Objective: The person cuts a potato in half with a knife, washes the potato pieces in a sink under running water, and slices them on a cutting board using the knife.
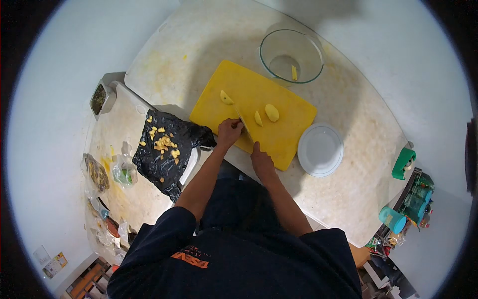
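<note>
My right hand (261, 160) grips a kitchen knife (244, 121), its blade pointing away over the yellow cutting board (211, 104). Close to the blade's left side, my left hand (230, 132) is closed at the board's near edge; whatever its fingers hold is hidden. A peeled potato wedge (226, 97) lies near the knife tip. Right of the blade rest a thin potato wedge (258, 118) and a larger potato piece (272, 112). Beyond the board stands a clear glass bowl (269, 65) with pale yellow potato strips (294, 73) inside.
A white plate (320, 150) sits right of the board. On the left, a black plastic bag (172, 128) carries peelings. Several plastic bags, one a clear bag (123, 170), lie farther left. A green tape dispenser (402, 163) and turquoise container (392, 220) are at the right.
</note>
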